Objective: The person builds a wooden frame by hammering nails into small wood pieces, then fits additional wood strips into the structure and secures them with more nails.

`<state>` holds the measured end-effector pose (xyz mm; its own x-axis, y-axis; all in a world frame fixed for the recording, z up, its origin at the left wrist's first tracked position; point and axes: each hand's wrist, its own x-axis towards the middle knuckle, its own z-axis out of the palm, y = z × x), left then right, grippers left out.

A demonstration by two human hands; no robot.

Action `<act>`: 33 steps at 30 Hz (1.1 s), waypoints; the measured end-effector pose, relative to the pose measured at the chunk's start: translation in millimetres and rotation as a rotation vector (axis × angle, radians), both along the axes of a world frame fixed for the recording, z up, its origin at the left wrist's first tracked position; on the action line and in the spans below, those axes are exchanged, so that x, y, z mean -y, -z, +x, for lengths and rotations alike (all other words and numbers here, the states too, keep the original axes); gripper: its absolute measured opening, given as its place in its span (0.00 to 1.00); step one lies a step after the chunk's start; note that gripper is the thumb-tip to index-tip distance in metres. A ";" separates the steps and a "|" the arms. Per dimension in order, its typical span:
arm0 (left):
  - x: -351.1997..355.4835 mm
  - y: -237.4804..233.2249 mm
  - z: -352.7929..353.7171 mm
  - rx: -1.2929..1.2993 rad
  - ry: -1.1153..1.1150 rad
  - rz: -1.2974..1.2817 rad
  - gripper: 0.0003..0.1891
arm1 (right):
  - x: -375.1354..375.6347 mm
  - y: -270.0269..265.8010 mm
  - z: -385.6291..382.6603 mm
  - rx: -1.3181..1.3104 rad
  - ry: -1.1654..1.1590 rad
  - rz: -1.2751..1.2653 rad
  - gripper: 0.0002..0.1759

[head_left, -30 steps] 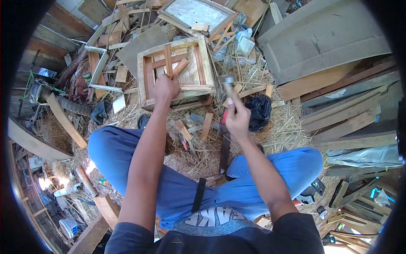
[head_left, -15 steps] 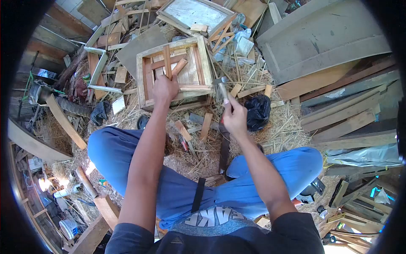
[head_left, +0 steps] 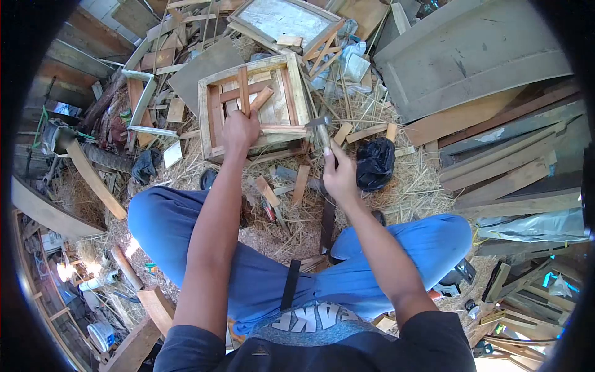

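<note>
My left hand (head_left: 240, 131) is closed around the lower end of an upright wooden strip (head_left: 243, 87), over the near side of a wooden frame (head_left: 207, 118). A short rounded wooden piece (head_left: 263, 98) slants out beside that hand. Another strip (head_left: 284, 129) lies crosswise to the right of my knuckles, along the near side of the frame. My right hand (head_left: 340, 177) grips a hammer (head_left: 325, 133) by its handle, its head close to the right end of the crosswise strip. Inside the frame, boards and narrower strips show.
A black plastic bag (head_left: 375, 164) lies right of the hammer. Wood offcuts (head_left: 301, 185) and a red-handled tool (head_left: 269, 212) lie on the straw-covered ground between my legs. Behind the frame rests a framed panel (head_left: 285, 23). Long boards (head_left: 505, 164) are stacked at right.
The hammer has shifted slightly left and its head has turned toward the right end of the crosswise strip. My left hand stays in nearly the same place.
</note>
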<state>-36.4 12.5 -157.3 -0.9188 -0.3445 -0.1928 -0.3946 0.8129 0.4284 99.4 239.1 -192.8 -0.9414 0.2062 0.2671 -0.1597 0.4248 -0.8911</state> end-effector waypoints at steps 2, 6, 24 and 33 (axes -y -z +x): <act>0.7 -4.0 -1.6 0.009 -0.013 -0.017 0.27 | -5.4 -33.9 -4.4 0.043 -0.032 0.073 0.21; 1.7 -3.9 -2.4 0.019 -0.022 -0.016 0.27 | 7.6 -34.3 7.7 -0.122 0.125 -0.159 0.22; -0.1 0.8 -1.2 -0.017 0.013 -0.015 0.28 | 3.9 -28.5 5.9 0.164 -0.030 0.029 0.19; 16.9 21.2 -11.1 -0.052 0.058 0.132 0.28 | 8.1 -50.0 -22.2 0.327 0.025 -0.046 0.19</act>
